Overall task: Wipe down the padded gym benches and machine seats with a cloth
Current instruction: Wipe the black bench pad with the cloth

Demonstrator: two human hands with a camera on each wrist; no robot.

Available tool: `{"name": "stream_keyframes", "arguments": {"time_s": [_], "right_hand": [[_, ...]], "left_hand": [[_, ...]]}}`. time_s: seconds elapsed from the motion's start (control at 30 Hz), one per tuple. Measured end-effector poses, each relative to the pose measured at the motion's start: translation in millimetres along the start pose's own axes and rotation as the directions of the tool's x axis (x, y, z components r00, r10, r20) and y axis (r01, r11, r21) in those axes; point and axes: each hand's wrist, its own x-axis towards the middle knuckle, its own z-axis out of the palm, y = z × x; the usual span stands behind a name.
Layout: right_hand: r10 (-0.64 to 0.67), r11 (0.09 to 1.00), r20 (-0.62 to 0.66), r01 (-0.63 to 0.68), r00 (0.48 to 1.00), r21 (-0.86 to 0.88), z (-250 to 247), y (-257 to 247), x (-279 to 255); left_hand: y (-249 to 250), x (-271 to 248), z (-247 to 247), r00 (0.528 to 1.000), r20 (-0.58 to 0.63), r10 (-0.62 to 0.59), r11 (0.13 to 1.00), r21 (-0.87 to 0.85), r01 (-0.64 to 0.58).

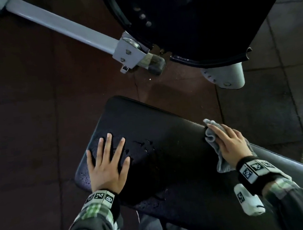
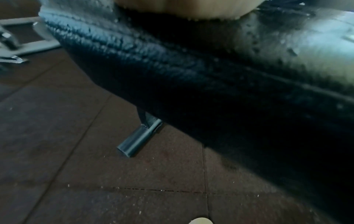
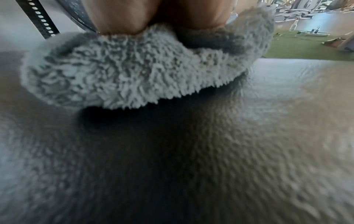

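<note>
the black pad [image 1: 161, 150] runs from its rounded far end toward the lower right, where it is cut off by the frame. bare floor [image 1: 38, 134] lies open on its left side and past its far end; on its right edge a grey rail [image 1: 288, 159] runs alongside. beyond the far end stands a black seat [image 1: 202, 18] on a grey post [image 1: 62, 25], apart from the pad.

the left hand [image 1: 106, 164] lies flat on the pad near the far left corner, fingers [image 1: 108, 146] straight and spread, gripping nothing. water drops and streaks shine on the pad just beside those fingers and toward the middle.

the cloth [image 1: 211, 139], grey and fluffy, lies at the pad's right edge under the right hand [image 1: 226, 143]. that hand's fingers [image 1: 215, 130] are stretched over it, pressing it down; a bunched fold sticks out past the fingertips and a tail hangs back toward the wrist. in the right wrist view the cloth [image 3: 134, 68] sits beneath the palm on the pad [image 3: 191, 151], and the fingers themselves are hidden there.

the left wrist view shows only the pad's wet side seam [image 2: 172, 60], blurred, with a short metal foot [image 2: 138, 137] on the floor below; the hand is barely in frame at the top.
</note>
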Motion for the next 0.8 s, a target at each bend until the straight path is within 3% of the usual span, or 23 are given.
{"name": "stream_keyframes", "arguments": {"time_s": [0.13, 0.27, 0.37, 0.43, 0.53, 0.6, 0.7, 0.8], "right_hand": [[0.094, 0.995, 0.01, -0.094, 0.996, 0.016, 4.7, -24.6, 32.5], [-0.107, 0.993, 0.049, 0.11, 0.993, -0.043, 19.8, -93.5, 66.1], [-0.263, 0.948, 0.08, 0.273, 0.962, -0.165, 37.6, -136.5, 59.9], [-0.417, 0.874, 0.139, 0.438, 0.898, -0.211, 47.4, -138.1, 40.8], [-0.613, 0.699, 0.233, 0.656, 0.755, -0.285, 54.6, -103.9, 1.2], [-0.662, 0.648, 0.223, 0.696, 0.715, -0.31, 50.5, -70.6, -16.8], [-0.583, 0.738, 0.121, 0.586, 0.804, -0.336, 33.5, -36.6, -18.3], [-0.437, 0.854, 0.057, 0.435, 0.897, -0.285, 19.0, -39.7, 5.1]], "left_hand": [[-1.1, -0.1, 0.8, 1.0, -0.013, -0.002, 1.0, 0.005, 0.002], [-0.7, 0.1, 0.6, 1.0, -0.013, 0.001, 1.0, 0.002, -0.001], [-1.1, 0.2, 0.8, 1.0, -0.008, 0.001, 1.0, 0.009, -0.001], [-1.9, 0.4, 0.7, 1.0, -0.005, 0.006, 1.0, 0.012, -0.006], [-1.9, 0.3, -0.2, 1.0, -0.007, -0.002, 1.0, 0.007, 0.002], [-0.8, 0.2, -1.2, 1.0, -0.016, -0.004, 1.0, 0.004, 0.004], [-0.5, 0.6, -2.1, 1.0, -0.025, 0.002, 1.0, 0.001, -0.002], [-1.1, 0.5, -2.1, 1.0, -0.014, -0.001, 1.0, 0.008, 0.001]]}}
